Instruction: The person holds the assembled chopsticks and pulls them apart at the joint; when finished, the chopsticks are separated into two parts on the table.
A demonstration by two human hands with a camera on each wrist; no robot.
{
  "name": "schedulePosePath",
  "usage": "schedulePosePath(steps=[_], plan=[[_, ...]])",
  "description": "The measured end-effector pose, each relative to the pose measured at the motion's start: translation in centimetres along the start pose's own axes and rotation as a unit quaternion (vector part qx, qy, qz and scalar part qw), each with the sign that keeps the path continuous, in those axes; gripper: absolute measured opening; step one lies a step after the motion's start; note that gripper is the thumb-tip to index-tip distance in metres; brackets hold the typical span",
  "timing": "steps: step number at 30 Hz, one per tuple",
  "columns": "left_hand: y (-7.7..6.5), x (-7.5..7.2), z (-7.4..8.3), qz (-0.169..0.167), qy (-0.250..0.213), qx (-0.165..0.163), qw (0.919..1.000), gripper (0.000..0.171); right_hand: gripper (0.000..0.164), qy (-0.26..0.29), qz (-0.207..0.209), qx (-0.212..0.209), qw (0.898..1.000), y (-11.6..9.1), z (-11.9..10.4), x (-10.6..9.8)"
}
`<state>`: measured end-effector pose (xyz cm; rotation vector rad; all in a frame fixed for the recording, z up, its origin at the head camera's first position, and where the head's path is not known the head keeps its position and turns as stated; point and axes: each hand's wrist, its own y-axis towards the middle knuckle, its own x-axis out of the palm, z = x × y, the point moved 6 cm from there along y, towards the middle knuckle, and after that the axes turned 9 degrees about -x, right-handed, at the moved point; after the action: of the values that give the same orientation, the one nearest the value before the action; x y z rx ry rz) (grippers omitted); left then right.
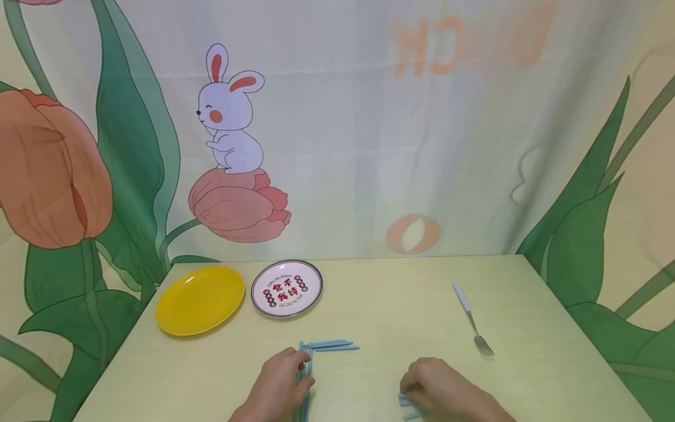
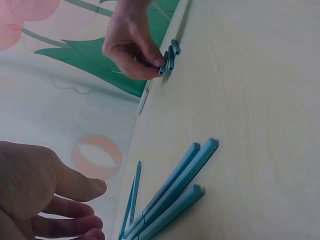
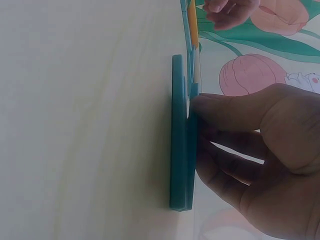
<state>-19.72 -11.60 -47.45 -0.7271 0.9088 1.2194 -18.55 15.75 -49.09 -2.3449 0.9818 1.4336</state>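
Note:
My left hand (image 1: 278,382) hovers by a group of blue chopsticks (image 1: 308,398) lying lengthwise toward me. In the left wrist view its thumb and fingers (image 2: 82,189) are apart, with nothing between them. More blue chopsticks (image 1: 332,346) lie crosswise just beyond that hand's fingertips. Over to the right, my right hand (image 1: 440,387) pinches a blue chopstick (image 3: 193,160) between thumb and fingers, close over the table. Another chopstick (image 3: 177,130) lies alongside it, and their far ends are hidden under the hand in the head view.
A yellow plate (image 1: 200,300) and a white plate (image 1: 287,289) with red and black lettering stand at the back left. Toward the right lies a fork (image 1: 471,322) with a pale blue handle. A printed curtain (image 1: 343,146) hangs behind the table's back edge.

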Motion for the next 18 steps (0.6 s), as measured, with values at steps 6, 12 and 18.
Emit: schedulePosePath(steps=[6, 12, 18], plan=[[-0.4, 0.7, -0.3, -0.048, -0.011, -0.079, 0.9956, 0.029, 0.009, -0.01, 0.003, -0.004, 1.0, 0.0, 0.0, -0.3], [-1.0, 1.8, -0.6, -0.076, -0.01, -0.131, 0.9884, 0.027, 0.012, 0.015, -0.004, 0.005, 1.0, 0.2, -0.1, -0.2], [-1.5, 2.3, -0.5, -0.092, -0.011, -0.155, 0.9836, 0.027, 0.012, 0.028, -0.029, 0.031, 0.999, 0.3, 0.3, 0.1]])
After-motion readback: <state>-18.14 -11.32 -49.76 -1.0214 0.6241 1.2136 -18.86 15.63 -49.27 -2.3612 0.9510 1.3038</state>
